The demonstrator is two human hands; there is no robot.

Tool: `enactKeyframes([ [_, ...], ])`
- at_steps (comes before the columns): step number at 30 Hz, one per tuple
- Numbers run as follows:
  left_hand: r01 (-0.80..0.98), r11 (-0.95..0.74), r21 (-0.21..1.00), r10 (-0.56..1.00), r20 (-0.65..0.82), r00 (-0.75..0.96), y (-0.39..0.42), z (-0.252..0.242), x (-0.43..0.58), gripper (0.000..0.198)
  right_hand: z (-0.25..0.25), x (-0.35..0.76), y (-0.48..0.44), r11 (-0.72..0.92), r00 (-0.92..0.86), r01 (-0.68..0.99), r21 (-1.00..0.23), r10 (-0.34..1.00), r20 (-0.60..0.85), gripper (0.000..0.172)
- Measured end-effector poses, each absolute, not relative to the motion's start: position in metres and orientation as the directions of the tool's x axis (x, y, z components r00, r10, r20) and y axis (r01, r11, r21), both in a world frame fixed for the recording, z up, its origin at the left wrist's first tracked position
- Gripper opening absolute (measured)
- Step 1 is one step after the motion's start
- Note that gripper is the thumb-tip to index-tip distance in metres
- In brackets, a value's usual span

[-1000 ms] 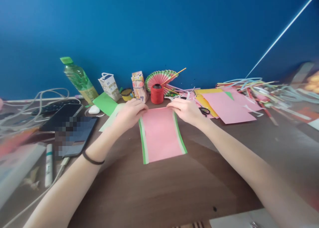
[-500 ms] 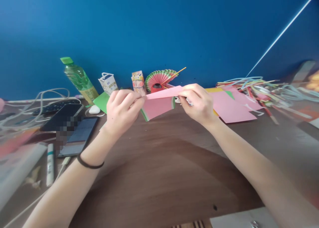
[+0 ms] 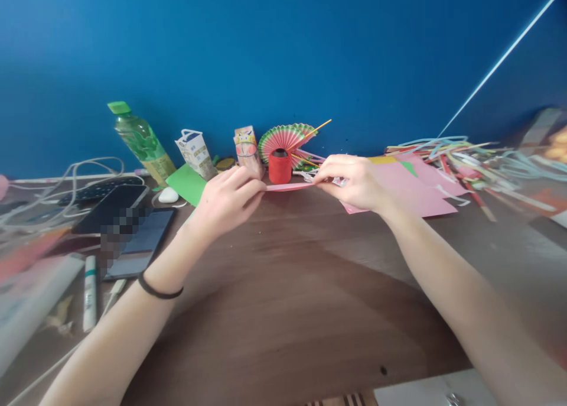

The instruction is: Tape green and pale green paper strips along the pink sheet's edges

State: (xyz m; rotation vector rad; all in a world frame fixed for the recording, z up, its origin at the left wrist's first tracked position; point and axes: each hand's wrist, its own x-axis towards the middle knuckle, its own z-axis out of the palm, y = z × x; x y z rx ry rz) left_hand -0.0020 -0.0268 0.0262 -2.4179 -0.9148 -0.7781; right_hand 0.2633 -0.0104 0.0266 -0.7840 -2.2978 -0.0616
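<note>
A pink paper (image 3: 289,187) is stretched between my two hands and shows only as a narrow strip, seen nearly edge-on. My left hand (image 3: 233,199) pinches its left end, fingers pressed together. At its right end, my right hand (image 3: 349,180) grips it between thumb and fingers. Just behind the strip stands a red cylinder (image 3: 280,167), with a pink and green pleated paper fan (image 3: 283,140) behind it. Pink sheets (image 3: 411,187) lie on the table to the right of my right hand.
On the left are a green bottle (image 3: 144,143), a small carton (image 3: 197,152), a green sheet (image 3: 186,182), a phone (image 3: 144,246), a marker (image 3: 89,294) and cables. A decorated box (image 3: 246,150) stands at the back. Coloured strips (image 3: 478,158) are piled at right.
Both hands have tilted the pink paper, so its hanging green-edged face no longer shows. The held edge is lower, and the red cylinder is now in full view.
</note>
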Motion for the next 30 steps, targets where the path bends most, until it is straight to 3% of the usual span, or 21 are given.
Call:
enactKeyframes([
  [2,0.702,-0.705,-0.104,0.546,0.552,0.630,-0.028,0.027,0.000,0.017,0.031,0.265,-0.012,0.786,-0.611,0.563,-0.255,0.604,0.511,0.011],
  [5,0.733,-0.680,0.039,0.704,0.316,0.636,-0.031,0.028,0.003,0.015,0.033,0.264,-0.014,0.662,-0.622,0.662,-0.352,0.747,0.236,0.008],
  [8,0.749,-0.647,0.143,0.761,0.070,0.645,-0.033,0.025,0.005,0.013,0.029,0.261,-0.013,0.582,-0.635,0.715,-0.386,0.772,-0.011,0.006],
  [10,0.756,-0.620,0.210,0.768,-0.038,0.640,-0.031,0.021,0.006,0.013,0.023,0.259,-0.011,0.563,-0.648,0.721,-0.405,0.755,-0.103,0.007],
  [14,0.759,-0.545,0.355,0.766,-0.157,0.623,-0.025,0.013,0.004,0.016,0.010,0.256,-0.005,0.517,-0.647,0.719,-0.464,0.741,-0.177,0.013],
  [19,0.769,-0.458,0.446,0.754,-0.263,0.602,-0.017,0.007,0.003,0.018,-0.004,0.255,0.004,0.492,-0.673,0.681,-0.542,0.713,-0.199,0.022],
  [25,0.747,-0.432,0.504,0.659,-0.389,0.644,-0.012,-0.003,0.002,0.019,-0.012,0.250,0.005,0.464,-0.715,0.670,-0.580,0.613,-0.336,0.022],
  [30,0.776,-0.415,0.475,0.722,-0.347,0.599,-0.011,-0.009,0.001,0.019,-0.012,0.246,0.002,0.465,-0.686,0.708,-0.531,0.629,-0.364,0.022],
])
